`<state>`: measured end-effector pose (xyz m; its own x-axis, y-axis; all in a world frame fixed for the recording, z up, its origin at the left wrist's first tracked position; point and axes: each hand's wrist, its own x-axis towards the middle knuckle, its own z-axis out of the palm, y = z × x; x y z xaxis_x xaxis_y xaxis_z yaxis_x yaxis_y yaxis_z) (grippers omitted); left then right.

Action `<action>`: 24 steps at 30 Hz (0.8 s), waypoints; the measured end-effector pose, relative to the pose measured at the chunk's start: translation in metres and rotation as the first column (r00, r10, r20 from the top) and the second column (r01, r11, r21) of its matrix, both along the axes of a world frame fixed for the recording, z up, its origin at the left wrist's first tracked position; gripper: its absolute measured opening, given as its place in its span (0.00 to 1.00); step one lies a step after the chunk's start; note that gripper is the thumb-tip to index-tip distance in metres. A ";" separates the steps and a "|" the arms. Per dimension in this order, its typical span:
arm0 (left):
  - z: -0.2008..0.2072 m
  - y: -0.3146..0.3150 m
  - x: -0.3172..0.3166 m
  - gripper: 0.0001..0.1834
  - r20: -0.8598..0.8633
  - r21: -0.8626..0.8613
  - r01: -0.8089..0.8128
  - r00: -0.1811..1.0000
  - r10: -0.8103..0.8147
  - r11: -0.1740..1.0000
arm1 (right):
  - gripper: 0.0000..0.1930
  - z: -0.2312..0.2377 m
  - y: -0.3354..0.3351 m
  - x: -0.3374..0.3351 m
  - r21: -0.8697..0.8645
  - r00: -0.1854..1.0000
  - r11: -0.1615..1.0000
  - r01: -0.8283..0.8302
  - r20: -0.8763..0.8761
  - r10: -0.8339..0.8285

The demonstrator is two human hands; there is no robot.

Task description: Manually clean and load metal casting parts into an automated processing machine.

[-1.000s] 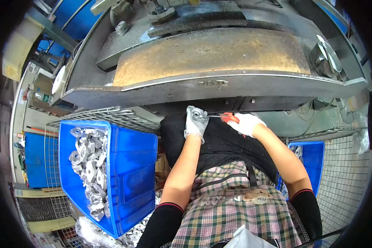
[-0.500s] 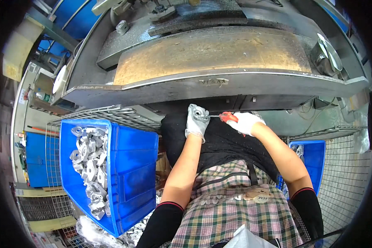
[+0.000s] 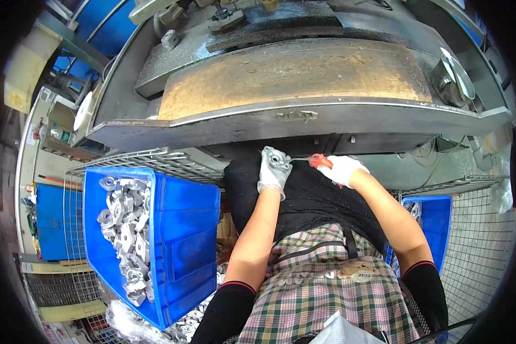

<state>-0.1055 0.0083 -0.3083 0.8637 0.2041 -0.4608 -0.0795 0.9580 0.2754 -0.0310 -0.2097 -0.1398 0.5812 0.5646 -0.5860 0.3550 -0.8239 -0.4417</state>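
My left hand [image 3: 272, 175], in a white glove, is closed around a grey cast metal part [image 3: 277, 161] with a round opening, held over my black-covered lap. To its right, my gloved right hand [image 3: 350, 170] grips a red-handled tool [image 3: 320, 161]. A thin metal shaft runs from that tool toward the casting's right side; whether its tip touches the metal is too small to tell. Left of my left forearm stands a blue bin [image 3: 186, 241] with many similar metal castings [image 3: 133, 238] in it.
A metal machine bed with a worn wooden board [image 3: 298, 71] stretches across in front of me. Wire mesh racks flank both sides. A second blue bin [image 3: 438, 223] stands at my right elbow. More castings and clear plastic [image 3: 123, 321] lie beneath the left bin.
My right hand and the red-handled tool have shifted slightly right. The casting in my left hand has turned a little and sits marginally lower.
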 end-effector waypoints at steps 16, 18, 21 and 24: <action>-0.019 0.008 -0.003 0.22 0.158 -0.036 0.059 0.986 -0.052 0.998 | 0.26 0.011 0.001 -0.011 -0.012 0.999 1.000 -0.018 0.036 0.019; -0.017 0.007 -0.003 0.23 0.104 -0.006 0.066 0.992 -0.065 0.998 | 0.26 0.013 0.001 -0.010 -0.022 0.999 1.000 -0.007 0.051 0.008; -0.013 0.004 -0.002 0.24 0.037 -0.001 0.076 0.996 -0.076 0.997 | 0.25 0.013 -0.001 -0.007 -0.032 1.000 0.999 0.022 0.023 -0.021; -0.014 0.003 0.000 0.24 0.005 0.001 0.060 0.998 -0.060 0.998 | 0.25 0.014 -0.001 -0.006 -0.050 0.999 0.998 0.034 -0.016 -0.035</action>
